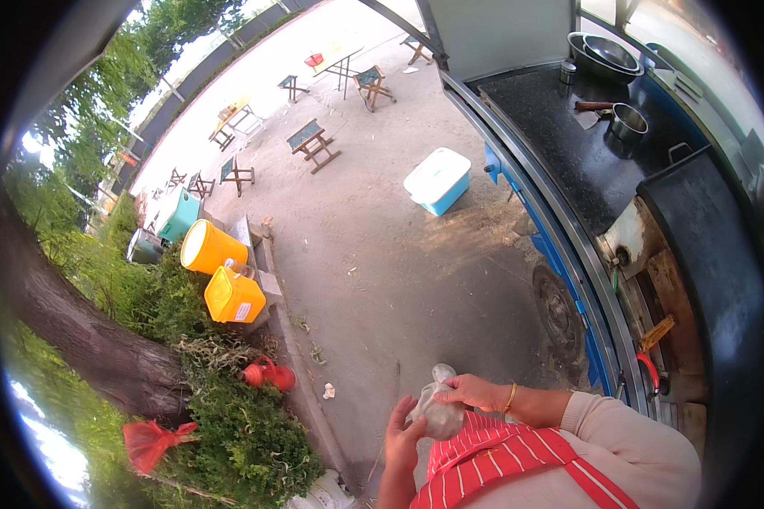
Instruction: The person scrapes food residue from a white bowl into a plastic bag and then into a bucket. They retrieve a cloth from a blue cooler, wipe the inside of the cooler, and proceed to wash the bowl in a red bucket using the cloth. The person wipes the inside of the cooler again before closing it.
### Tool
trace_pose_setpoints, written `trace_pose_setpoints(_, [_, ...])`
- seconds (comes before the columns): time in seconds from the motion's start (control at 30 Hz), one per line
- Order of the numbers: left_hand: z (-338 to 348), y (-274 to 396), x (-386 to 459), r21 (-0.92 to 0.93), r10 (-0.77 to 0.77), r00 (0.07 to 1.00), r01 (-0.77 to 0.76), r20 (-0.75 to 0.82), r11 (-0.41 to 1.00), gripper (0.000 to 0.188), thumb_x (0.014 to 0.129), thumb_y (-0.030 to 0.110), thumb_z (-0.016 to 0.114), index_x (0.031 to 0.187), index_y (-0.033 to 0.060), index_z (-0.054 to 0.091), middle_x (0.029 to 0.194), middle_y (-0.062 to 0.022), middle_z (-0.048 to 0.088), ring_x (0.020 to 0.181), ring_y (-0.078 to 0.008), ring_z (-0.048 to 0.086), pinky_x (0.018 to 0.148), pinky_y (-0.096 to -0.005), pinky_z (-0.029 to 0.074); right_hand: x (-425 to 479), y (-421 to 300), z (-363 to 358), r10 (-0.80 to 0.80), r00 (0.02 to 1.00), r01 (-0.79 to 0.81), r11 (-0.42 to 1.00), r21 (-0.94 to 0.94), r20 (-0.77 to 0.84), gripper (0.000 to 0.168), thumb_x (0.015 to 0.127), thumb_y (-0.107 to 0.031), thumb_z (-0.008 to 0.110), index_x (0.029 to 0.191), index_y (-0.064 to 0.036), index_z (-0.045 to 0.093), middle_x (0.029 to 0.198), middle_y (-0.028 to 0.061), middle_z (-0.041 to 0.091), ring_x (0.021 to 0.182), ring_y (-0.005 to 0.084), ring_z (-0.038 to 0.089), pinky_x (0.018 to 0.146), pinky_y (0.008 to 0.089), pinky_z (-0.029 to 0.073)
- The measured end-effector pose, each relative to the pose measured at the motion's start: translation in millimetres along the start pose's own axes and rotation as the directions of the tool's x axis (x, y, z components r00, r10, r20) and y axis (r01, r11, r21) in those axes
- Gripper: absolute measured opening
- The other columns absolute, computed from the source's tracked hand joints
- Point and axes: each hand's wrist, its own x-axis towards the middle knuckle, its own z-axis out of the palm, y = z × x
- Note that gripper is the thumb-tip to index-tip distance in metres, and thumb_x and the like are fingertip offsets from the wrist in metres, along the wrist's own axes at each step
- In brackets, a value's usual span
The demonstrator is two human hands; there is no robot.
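Note:
A crumpled pale whitish cloth or thin plastic piece (439, 417) is held between both hands in front of a red-and-white striped apron (503, 452). My right hand (474, 393), with a gold-coloured bracelet at its wrist, pinches the upper edge of the piece between thumb and fingers. At the lower left side of the same piece, my left hand (404, 432) has its thumb against it, the fingers raised and partly spread. Whether the piece is cloth or plastic I cannot tell.
Along the right runs a food cart's dark counter (547, 121) with metal bowls (611, 54) and a pot (629, 121). A white-lidded blue cooler (438, 181) stands on the pavement. Yellow buckets (213, 247), a red thermos flask (270, 376) and shrubs line the left; folding stools (309, 137) stand farther off.

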Motion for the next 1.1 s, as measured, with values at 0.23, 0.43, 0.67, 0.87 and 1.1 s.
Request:
trace_pose_setpoints(0.23, [-56, 68, 182, -0.274, -0.123, 0.992, 0.109, -0.035, 0.955, 0.052, 0.093, 0.023, 0.055, 0.137, 0.0052, 0.036, 0.128, -0.0113, 0.047, 0.101, -0.0224, 0.056, 0.082, -0.0378, 0.051, 174, -143, -4, -0.284, 0.958, 0.262, 0.927, -0.268, -0.045, 0.022, 0.092, -0.018, 0.057, 0.108, -0.002, 0.058, 0.095, 0.0009, 0.061, 0.083, 0.007, 0.055, 0.073, 0.0246, 0.047])
trace_pose_setpoints(0.43, [-87, 165, 328, -0.502, -0.076, 0.982, 0.155, 0.173, 0.851, 0.034, 0.088, 0.023, 0.064, 0.115, 0.0067, 0.053, 0.106, -0.0059, 0.059, 0.091, -0.0164, 0.06, 0.078, -0.0306, 0.05, 290, -283, 29, -0.16, 0.987, 0.137, 0.865, -0.482, -0.007, 0.022, 0.09, -0.019, 0.062, 0.102, -0.001, 0.063, 0.09, 0.0007, 0.063, 0.079, 0.0067, 0.056, 0.068, 0.0234, 0.047])
trace_pose_setpoints(0.67, [-145, 273, 453, -0.416, -0.015, 0.999, 0.027, 0.032, 0.909, 0.02, 0.084, 0.014, 0.068, 0.099, 0.0086, 0.056, 0.094, -0.0014, 0.06, 0.083, -0.0144, 0.059, 0.073, -0.0287, 0.049, 424, -400, 19, -0.152, 0.98, 0.089, 0.908, -0.41, -0.126, 0.021, 0.087, -0.018, 0.066, 0.097, 0.0, 0.066, 0.086, 0.002, 0.065, 0.076, 0.0079, 0.057, 0.066, 0.0234, 0.048])
trace_pose_setpoints(0.87, [-187, 364, 595, -0.339, -0.063, 0.994, 0.03, -0.085, 0.94, 0.038, 0.089, 0.024, 0.063, 0.121, 0.0082, 0.05, 0.115, -0.0048, 0.057, 0.101, -0.0149, 0.056, 0.081, -0.0329, 0.049, 565, -525, 0, -0.168, 0.976, 0.165, 0.986, -0.033, -0.141, 0.016, 0.089, -0.013, 0.06, 0.101, -0.001, 0.06, 0.091, 0.0081, 0.065, 0.076, 0.0172, 0.063, 0.068, 0.0306, 0.053])
trace_pose_setpoints(1.1, [-212, 554, 766, -0.555, 0.072, 0.994, -0.015, 0.081, 0.831, 0.06, 0.093, 0.055, 0.041, 0.132, 0.0094, 0.04, 0.119, -0.0073, 0.055, 0.106, -0.0166, 0.055, 0.088, -0.0327, 0.047, 754, -661, 69, 0.107, 0.972, -0.185, 0.896, 0.404, 0.208, 0.024, 0.096, -0.032, 0.05, 0.101, -0.01, 0.057, 0.089, 0.0044, 0.062, 0.074, 0.0152, 0.062, 0.066, 0.0322, 0.052])
